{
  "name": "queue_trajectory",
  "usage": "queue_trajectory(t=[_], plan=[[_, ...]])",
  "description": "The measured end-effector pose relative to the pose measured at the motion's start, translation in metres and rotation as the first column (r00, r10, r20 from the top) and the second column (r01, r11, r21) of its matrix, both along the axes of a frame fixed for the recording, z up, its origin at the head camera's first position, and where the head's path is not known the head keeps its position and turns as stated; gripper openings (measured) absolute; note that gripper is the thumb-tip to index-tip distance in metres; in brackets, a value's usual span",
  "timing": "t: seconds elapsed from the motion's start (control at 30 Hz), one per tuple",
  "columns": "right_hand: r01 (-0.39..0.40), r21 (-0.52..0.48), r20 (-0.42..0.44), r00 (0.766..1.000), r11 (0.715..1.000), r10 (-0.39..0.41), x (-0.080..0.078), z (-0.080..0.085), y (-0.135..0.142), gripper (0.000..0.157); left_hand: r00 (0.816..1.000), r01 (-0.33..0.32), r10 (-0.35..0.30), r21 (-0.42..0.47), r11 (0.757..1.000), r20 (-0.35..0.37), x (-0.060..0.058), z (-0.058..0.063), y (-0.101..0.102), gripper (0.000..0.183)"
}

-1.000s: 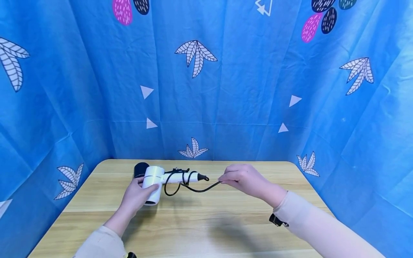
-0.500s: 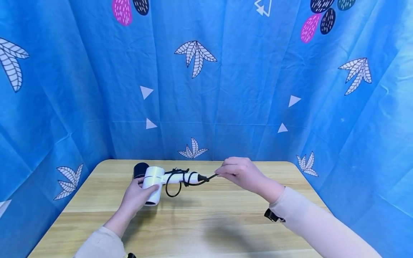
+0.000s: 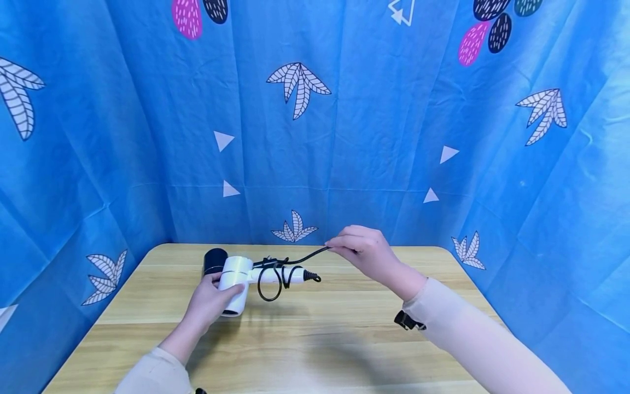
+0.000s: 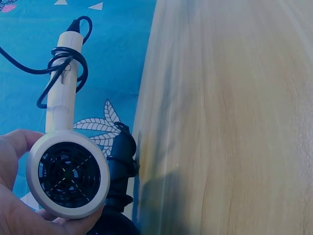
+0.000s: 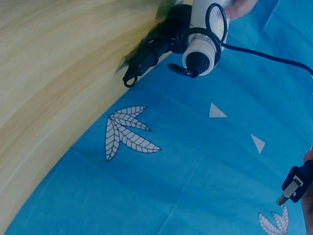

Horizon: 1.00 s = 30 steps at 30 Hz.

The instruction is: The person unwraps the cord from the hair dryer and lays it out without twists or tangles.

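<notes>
My left hand (image 3: 209,300) grips a white hair dryer (image 3: 235,282) by its barrel, above the table, with the handle pointing right. The round black intake grille (image 4: 68,174) faces the left wrist camera. A black cord (image 3: 307,256) loops around the handle. Its free length runs to my right hand (image 3: 364,249), which pinches it to the right of the handle and higher. In the right wrist view the black plug (image 5: 297,183) shows beside that hand at the frame's edge. Behind the white dryer lies a black hair dryer (image 3: 215,260), partly hidden, its cord wound around its handle.
The wooden table (image 3: 295,350) has rounded back corners. Blue patterned cloth (image 3: 315,153) hangs behind it and along both sides. A dark strap (image 3: 407,320) sits at the right sleeve's cuff.
My right hand has moved up and slightly left, carrying the cord from below the handle's end to above and behind the handle. The left hand and white hair dryer stay almost in place.
</notes>
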State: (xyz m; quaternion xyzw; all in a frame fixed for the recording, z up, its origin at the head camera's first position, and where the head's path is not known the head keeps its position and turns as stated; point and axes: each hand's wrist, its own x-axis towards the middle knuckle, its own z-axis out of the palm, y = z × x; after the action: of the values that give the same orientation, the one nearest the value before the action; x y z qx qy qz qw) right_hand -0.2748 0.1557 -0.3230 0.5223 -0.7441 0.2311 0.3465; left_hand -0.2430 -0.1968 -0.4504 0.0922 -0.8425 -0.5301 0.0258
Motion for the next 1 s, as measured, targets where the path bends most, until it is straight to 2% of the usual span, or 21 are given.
queue_trajectory(t=[0.53, 1.0], plan=[[0.084, -0.109, -0.037, 0.995, 0.990, -0.089, -0.014, 0.006, -0.004, 0.020, 1.000, 0.007, -0.007, 0.011, 1.000, -0.001, 0.001, 0.002, 0.001, 0.087], [0.203, -0.198, -0.008, 0.978, 0.959, -0.208, -0.030, 0.005, 0.002, 0.016, 1.000, 0.012, -0.013, 0.022, 1.000, 0.017, 0.003, 0.004, 0.002, 0.088]])
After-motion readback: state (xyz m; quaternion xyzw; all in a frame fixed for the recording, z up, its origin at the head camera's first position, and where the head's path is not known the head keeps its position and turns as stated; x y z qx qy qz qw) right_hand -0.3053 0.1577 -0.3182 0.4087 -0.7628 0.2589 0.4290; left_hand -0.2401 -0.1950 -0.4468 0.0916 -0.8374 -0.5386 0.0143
